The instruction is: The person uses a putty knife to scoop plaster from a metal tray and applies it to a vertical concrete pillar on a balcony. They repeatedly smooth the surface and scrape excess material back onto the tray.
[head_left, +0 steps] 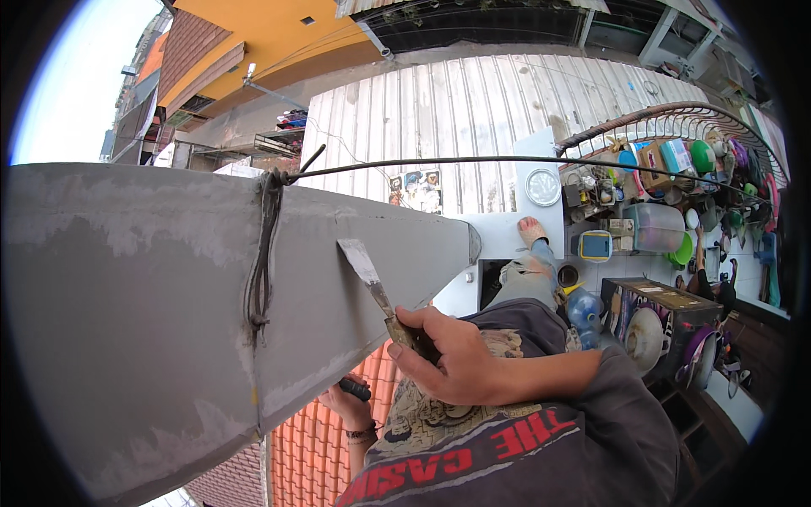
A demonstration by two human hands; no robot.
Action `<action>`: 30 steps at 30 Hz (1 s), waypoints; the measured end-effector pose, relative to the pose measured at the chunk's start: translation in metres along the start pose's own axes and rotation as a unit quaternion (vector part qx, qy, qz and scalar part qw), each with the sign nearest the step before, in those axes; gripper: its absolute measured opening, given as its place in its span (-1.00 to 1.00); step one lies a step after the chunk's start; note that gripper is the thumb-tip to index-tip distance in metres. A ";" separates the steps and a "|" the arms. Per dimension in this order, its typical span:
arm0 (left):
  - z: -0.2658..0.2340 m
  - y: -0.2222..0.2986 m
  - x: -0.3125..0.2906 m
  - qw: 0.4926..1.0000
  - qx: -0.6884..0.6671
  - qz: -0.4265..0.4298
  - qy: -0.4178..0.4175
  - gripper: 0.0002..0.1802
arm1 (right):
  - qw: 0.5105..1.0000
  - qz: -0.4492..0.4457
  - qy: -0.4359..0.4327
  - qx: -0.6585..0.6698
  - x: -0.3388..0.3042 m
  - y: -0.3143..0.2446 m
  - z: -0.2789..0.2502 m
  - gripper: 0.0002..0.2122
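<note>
My right hand (456, 355) is closed round the worn handle of a putty knife (363, 266), thumb and fingers pinching it. The blade, smeared with whitish filler, lies close over the face of a grey plastered concrete beam (127, 296); whether its edge touches cannot be told. Below the beam's edge, my left hand (348, 410), with a bracelet at the wrist, grips a black handle (355, 389). What that handle belongs to is hidden. Twisted wire (267, 253) is wrapped around the beam, left of the blade.
A taut rod or cable (439, 160) runs rightward from the wire. My bare foot (531, 230) stands on a white ledge (498, 237). Far below lie a corrugated roof (422, 110), orange roof tiles (304, 448) and a cluttered area with tubs (659, 226) and blue bottles (583, 308).
</note>
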State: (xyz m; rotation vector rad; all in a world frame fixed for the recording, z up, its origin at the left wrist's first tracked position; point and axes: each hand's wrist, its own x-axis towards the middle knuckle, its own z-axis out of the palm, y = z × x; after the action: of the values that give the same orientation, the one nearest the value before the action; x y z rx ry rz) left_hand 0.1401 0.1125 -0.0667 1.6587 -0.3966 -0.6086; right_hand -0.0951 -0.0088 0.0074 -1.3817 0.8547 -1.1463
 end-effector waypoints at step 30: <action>-0.006 -0.004 -0.007 0.999 0.028 0.028 -0.004 -0.82 | 0.997 0.014 -0.051 0.051 0.004 -0.029 -0.008 -0.62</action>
State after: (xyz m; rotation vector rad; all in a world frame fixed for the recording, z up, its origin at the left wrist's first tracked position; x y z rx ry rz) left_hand 0.1383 0.1222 -0.0694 1.6938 -0.4683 -0.5661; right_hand -0.1050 -0.0111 0.0358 -1.3292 0.7315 -1.0731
